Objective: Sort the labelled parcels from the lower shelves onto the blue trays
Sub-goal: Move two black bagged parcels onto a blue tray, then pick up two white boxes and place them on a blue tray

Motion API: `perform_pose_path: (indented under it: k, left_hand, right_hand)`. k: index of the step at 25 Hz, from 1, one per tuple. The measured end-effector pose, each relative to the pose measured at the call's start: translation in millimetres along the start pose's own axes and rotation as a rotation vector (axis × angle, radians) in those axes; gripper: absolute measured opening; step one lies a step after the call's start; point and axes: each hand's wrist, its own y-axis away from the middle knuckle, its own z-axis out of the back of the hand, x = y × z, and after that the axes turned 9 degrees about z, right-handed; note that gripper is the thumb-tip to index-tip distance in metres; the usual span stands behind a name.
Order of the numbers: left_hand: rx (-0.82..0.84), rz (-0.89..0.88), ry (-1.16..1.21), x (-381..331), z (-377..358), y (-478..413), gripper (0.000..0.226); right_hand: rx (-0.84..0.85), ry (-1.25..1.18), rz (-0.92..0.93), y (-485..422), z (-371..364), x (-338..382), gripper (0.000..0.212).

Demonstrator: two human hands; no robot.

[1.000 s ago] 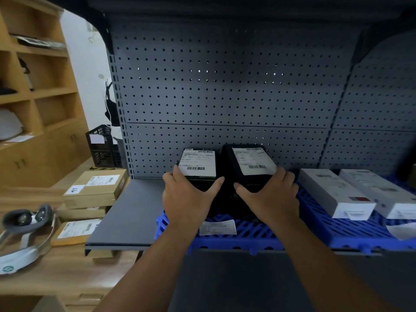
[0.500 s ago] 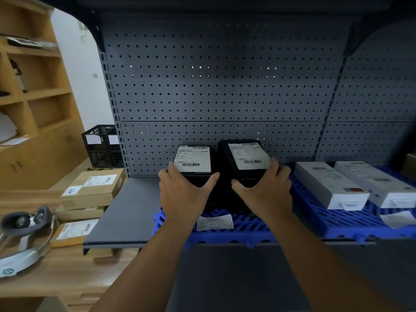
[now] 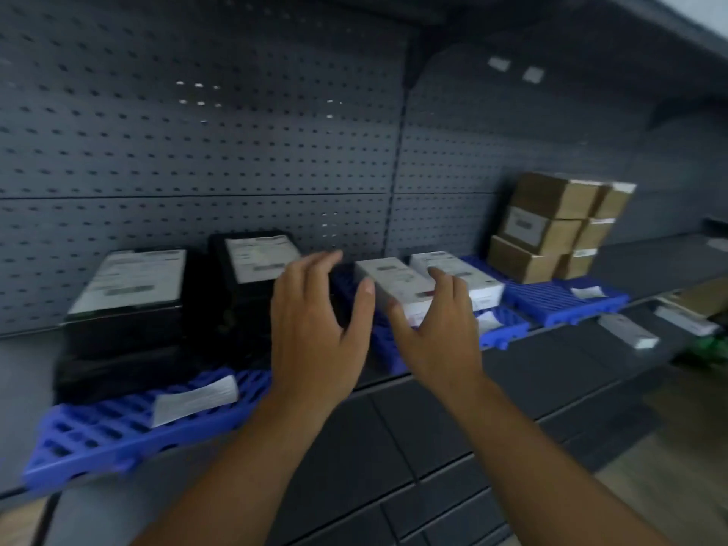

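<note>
While both hands hang in the air before the dark grey metal shelf, neither holds anything: the left hand is wide, fingers straight and spread, thumb out to the right, and the right hand is wide too, palm turned left. They face each other just in front of the near end of a long white labelled carton; blur hides whether the right thumb touches it. That carton lies on the middle blue slatted plastic tray, with a second white labelled carton just beside it on the right. On the left blue slatted tray stand two black parcels side by side, the left black parcel with a white shipping label and the right black parcel with a white label, and a loose white paper slip lies on the tray's near part. Far right, a stack of brown cardboard boxes sits at the back of the right blue slatted tray. A small white box lies on the bare shelf near that tray, against the grey pegboard wall
</note>
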Motion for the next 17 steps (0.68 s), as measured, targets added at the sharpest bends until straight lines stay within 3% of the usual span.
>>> perform_pose_path:
  k: [4,12,17]
  left_hand:
    - [0.153,-0.126,0.091,-52,-80,24,0.048]
    - [0.387,-0.284,0.261,-214,-311,80,0.04]
    - [0.65,-0.293,0.287,-289,-450,121,0.039]
  right_hand:
    - [-0.086,0.085,-0.075,4,54,-78,0.065]
    - [-0.22,0.298,-0.313,7,203,-320,0.059]
    - [-0.288,0.393,-0.438,12,279,-442,0.047]
